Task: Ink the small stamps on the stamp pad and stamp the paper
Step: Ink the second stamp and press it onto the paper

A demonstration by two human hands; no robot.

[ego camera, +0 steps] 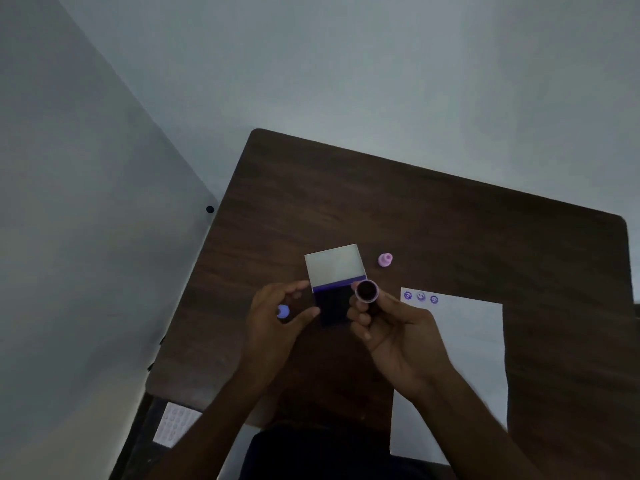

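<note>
Three prints (420,297) mark the paper's (467,358) far edge; your right hand (398,327) grips an inked stamp (366,291), left hand (277,317) relaxed.

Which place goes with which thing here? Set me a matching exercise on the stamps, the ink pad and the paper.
Things:
1. pink stamp
2. blue stamp
3. stamp pad
4. paper

Places:
a. between the two hands
b. by the left hand
c. on the table beyond the pad, untouched
d. right of the right hand, three prints along its far edge

Pairs: 1-c, 2-b, 3-a, 4-d
</note>
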